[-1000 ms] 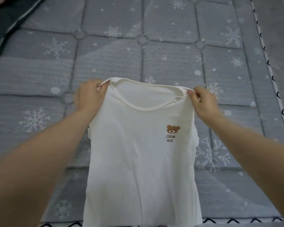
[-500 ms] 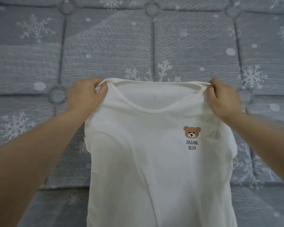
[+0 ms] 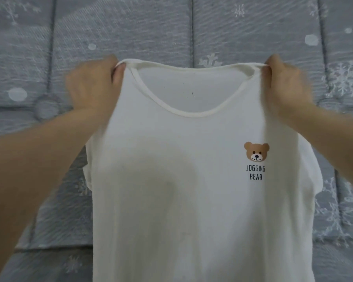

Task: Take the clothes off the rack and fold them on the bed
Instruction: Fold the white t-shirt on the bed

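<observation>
A white T-shirt (image 3: 171,169) with a small brown bear print and the words JOGGING BEAR hangs in front of me above the bed (image 3: 130,33). My left hand (image 3: 94,84) pinches its left shoulder seam beside the neckline. My right hand (image 3: 285,86) pinches the right shoulder seam. The shirt is stretched flat between both hands, front side toward me, and its hem runs out of view at the bottom. The short sleeves hang down behind my forearms.
The bed is covered with a grey quilted sheet printed with white snowflakes and dots, filling the whole view behind the shirt. No rack or other clothes are in view.
The view has come closer to the bed and shirt, which now fills more of the frame. My hands have spread the shoulders wider apart. The bed's edge and dark item at top left are out of view.
</observation>
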